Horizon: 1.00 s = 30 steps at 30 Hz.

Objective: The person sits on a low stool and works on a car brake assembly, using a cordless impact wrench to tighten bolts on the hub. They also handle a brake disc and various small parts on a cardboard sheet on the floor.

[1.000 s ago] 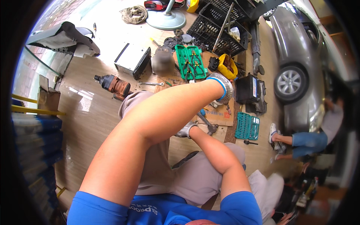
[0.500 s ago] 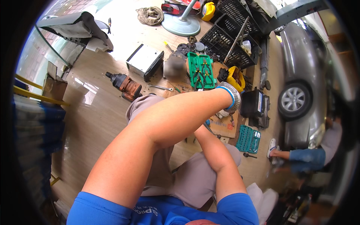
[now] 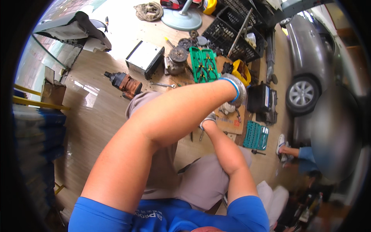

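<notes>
My left hand (image 3: 240,89), in a grey work glove with a blue cuff, reaches across to the right, over the cardboard near the yellow container (image 3: 241,72). Its fingers are turned away and hidden. Below my left forearm, my right hand (image 3: 210,117) shows only a strip of grey glove; the forearm covers its fingers. A thin metal rod (image 3: 201,134) points down just beneath that glove; I cannot tell whether it is held. A pale rounded part (image 3: 228,108) lies between the hands on the cardboard (image 3: 233,124). Beyond my left forearm sits an open green plier case (image 3: 203,64).
Left of the case stand a round metal machine part (image 3: 176,62), a white-topped box (image 3: 144,58) and an orange-black power tool (image 3: 124,83). To the right are a black battery (image 3: 258,99), a teal socket case (image 3: 256,135) and a grey car (image 3: 307,58). Black crates (image 3: 235,34) stand behind.
My right glove has come into view below the left forearm, along with the thin rod. The surroundings have shifted slightly up and left in the picture. The left arm stays reached across.
</notes>
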Each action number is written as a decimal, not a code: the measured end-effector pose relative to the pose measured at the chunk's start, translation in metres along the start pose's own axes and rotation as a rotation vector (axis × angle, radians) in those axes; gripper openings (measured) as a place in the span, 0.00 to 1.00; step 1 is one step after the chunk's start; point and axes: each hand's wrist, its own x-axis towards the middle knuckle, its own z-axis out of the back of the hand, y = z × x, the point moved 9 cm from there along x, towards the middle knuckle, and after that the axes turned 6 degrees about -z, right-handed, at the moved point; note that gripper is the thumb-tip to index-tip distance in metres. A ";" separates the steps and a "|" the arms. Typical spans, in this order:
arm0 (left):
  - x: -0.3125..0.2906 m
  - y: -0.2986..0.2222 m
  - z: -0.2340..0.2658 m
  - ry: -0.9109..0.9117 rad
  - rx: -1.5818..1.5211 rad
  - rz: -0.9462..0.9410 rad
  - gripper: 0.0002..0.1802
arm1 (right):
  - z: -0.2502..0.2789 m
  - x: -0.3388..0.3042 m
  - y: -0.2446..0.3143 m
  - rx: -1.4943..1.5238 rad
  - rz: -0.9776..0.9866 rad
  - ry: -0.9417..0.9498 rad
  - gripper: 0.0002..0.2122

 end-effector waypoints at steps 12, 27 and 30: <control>0.002 0.007 0.002 -0.049 0.048 0.007 0.27 | -0.075 -0.077 0.061 -0.235 0.368 0.378 0.28; 0.003 0.010 -0.001 0.029 -0.005 0.024 0.32 | -0.016 -0.028 0.076 -0.397 0.539 -0.422 0.26; 0.003 0.006 0.000 0.045 0.004 0.020 0.33 | -0.035 -0.003 0.067 -0.453 0.500 -0.314 0.28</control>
